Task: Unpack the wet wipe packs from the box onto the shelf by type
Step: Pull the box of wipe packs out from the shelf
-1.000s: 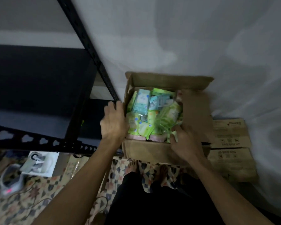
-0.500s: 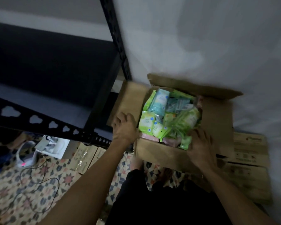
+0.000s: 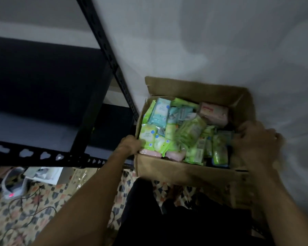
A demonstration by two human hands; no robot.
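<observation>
Floppy brown cardboard box (image 3: 176,170) stuffed with crinkly plastic wet wipe packs (image 3: 183,134), mostly green, some teal and pink. Left hand (image 3: 130,145) fingers curl over the near-left wall; right hand (image 3: 258,141) blurry, fingers curled at the right edge, grip unclear. Black metal shelf (image 3: 43,153) sits left.

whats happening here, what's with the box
A person stands over an open cardboard box packed with wet wipe packs, mostly green, some teal and pink. The left hand grips the box's left wall at the near corner; the right hand, blurred, is at its right side. The dark metal shelf beside it holds no packs that can be seen.
</observation>
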